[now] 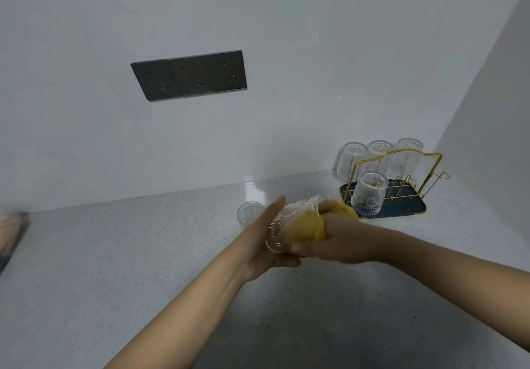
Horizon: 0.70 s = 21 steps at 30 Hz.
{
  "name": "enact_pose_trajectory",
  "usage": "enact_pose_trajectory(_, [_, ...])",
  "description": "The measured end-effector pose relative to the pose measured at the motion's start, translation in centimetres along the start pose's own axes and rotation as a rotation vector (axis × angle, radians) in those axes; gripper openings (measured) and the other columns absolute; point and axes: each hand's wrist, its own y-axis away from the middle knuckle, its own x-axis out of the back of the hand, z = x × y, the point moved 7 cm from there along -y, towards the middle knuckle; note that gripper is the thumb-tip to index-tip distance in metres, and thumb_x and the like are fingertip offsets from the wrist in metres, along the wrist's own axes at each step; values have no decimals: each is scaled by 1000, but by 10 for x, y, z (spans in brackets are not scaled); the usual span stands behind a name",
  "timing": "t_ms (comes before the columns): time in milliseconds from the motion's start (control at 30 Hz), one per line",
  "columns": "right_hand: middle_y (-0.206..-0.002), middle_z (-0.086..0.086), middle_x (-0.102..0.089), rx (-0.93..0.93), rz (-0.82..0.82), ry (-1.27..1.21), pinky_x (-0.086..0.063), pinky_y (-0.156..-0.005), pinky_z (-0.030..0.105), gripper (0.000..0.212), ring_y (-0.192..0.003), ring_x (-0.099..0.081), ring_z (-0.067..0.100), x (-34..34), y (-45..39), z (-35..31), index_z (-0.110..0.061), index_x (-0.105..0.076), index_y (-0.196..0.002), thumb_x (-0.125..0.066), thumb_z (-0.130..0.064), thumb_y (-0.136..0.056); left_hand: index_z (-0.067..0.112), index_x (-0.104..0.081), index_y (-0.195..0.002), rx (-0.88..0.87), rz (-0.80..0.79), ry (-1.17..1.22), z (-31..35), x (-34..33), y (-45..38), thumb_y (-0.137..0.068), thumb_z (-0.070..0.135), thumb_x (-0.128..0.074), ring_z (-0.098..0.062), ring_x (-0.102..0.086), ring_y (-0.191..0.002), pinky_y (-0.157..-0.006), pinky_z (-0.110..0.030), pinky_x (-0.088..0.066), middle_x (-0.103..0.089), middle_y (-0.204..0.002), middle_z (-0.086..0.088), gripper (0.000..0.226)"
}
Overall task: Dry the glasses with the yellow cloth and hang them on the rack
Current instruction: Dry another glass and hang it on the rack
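Above the middle of the speckled grey surface [114, 254], a person's left hand [259, 249] cups a ribbed drinking glass [282, 229] from below and behind, palm against its side, the thumb stretched up along the glass. Right hand [341, 242] is curled tight round a yellow cloth [308, 225], pressing it against and into the glass, so that both grips are closed on what they hold. Just behind the left hand, toward the surface's back edge, a second glass [248, 213] stands upright on the surface. At the back right corner sits a gold wire rack [401, 168] on a dark blue tray [407, 208]; three glasses [378, 153] hang mouth-down along its far side and a fourth glass [370, 193] hangs mouth-down at its near left. On the white wall above, a row of dark grey sockets [189, 76] is mounted.
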Motion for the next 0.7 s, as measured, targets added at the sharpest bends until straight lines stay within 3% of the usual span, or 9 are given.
enact_pose_trajectory(67, [-102,3,-67,-138,48,-396,-49,-78,17,19,-91,-62,11,13,-1,10,-14,-62,-106,-54,-22,-91,25,-54,-121,-196,35,-58,1,4,-4,-88,51,-60,-20,-68,-83,-60,-33,-57,-63,-111,-10,43])
enact_pose_trajectory(133, [-87,2,-72,-239,65,-873,-55,-70,22,11,-79,-68,12,15,0,16,-12,-62,-95,-54,-13,-88,42,-43,-122,-493,168,-223,3,10,-3,-80,49,-66,-19,-65,-99,-71,-37,-59,-51,-127,-6,49])
enact_pose_trajectory(233, [-78,3,-74,-266,51,-1131,-59,-68,31,15,-73,-71,17,6,4,11,-13,-61,-93,-58,-17,-80,37,-46,-116,-664,229,-241,8,7,4,-67,65,-67,-18,-68,-91,-72,-39,-59,-56,-116,-11,61])
enact_pose_trajectory(300, [-87,3,-73,-192,-14,-927,-57,-73,26,16,-80,-69,15,0,6,5,-17,-61,-97,-57,-21,-82,22,-50,-117,-523,187,-144,13,7,2,-69,58,-67,-19,-69,-83,-61,-36,-57,-60,-109,-13,62])
enact_pose_trajectory(333, [-93,2,-70,-112,-49,-627,-55,-77,24,13,-85,-65,11,-1,8,1,-19,-61,-99,-55,-21,-88,17,-51,-119,-401,160,-107,13,6,1,-73,54,-68,-24,-70,-83,-61,-38,-58,-62,-109,-15,62])
enact_pose_trajectory(433, [-112,-5,-62,161,-76,203,-37,-92,11,23,-101,-56,5,-18,11,-7,-25,-58,-115,-48,-30,-95,8,-61,-118,-18,53,-30,0,5,-1,-82,48,-63,-33,-66,-93,-85,-51,-53,-69,-109,-16,54])
enact_pose_trajectory(500, [-119,-3,-61,219,-27,276,-33,-95,7,33,-106,-53,3,-22,7,-6,-19,-55,-124,-46,-34,-95,9,-68,-109,31,-13,14,-3,3,1,-81,50,-59,-31,-65,-92,-86,-50,-52,-71,-104,-15,50])
enact_pose_trajectory(600, [-102,-5,-65,23,68,-154,-46,-87,12,24,-90,-57,-4,-4,1,8,-15,-60,-113,-53,-24,-93,26,-65,-113,-145,9,-51,-2,5,0,-79,59,-62,-25,-68,-95,-73,-44,-59,-66,-119,-11,47])
enact_pose_trajectory(700, [-102,8,-68,-227,66,-909,-52,-89,37,20,-95,-64,21,-1,3,20,-14,-60,-104,-59,-18,-84,30,-49,-119,-521,203,-232,2,11,4,-70,53,-64,-20,-70,-91,-60,-37,-59,-58,-119,-6,56])
